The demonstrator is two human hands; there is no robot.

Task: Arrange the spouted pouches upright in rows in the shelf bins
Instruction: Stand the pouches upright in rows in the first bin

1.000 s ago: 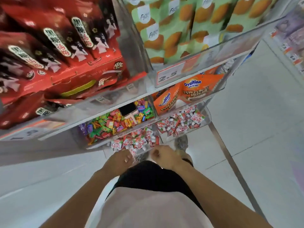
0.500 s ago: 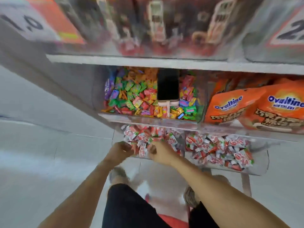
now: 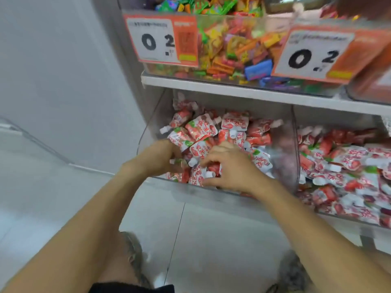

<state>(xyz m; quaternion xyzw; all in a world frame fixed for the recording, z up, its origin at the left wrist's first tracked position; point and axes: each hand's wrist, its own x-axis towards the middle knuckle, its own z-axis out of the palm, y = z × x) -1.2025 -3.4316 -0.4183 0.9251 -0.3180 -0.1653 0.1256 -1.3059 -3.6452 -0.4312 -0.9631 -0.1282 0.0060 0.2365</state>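
Spouted pouches (image 3: 203, 129), small red-and-white foil packs with white screw caps, lie in a loose heap in the clear plastic left-hand bin (image 3: 283, 144) on the lowest shelf. None stands upright; long axes and spouts point every way.

Pouch nearest both hands: a red-and-white one with its white cap (image 3: 191, 162) toward 7 o'clock, body running up toward 1 o'clock. It lies in the gap between the hands, at 3 o'clock from the left hand (image 3: 159, 157) and 9 o'clock from the right hand (image 3: 229, 169).

Left hand: fingers curled down into the heap at the bin's front-left corner; whether they pinch a pouch, cannot tell, tips hidden.
Right hand: fingers bent and slightly spread over the front pouches, thumb low near the bin's front lip; no firm hold visible.

Judgement: both hands about equally near that pouch; next move likely turns it cap-up.

Outward: second clear bin (image 3: 338, 216) at 3 o'clock, same pouches, also jumbled. Above, at 12 o'clock, a clear bin of multicoloured wrapped sweets (image 3: 232, 49) with two orange-and-white price tags (image 3: 160, 40).
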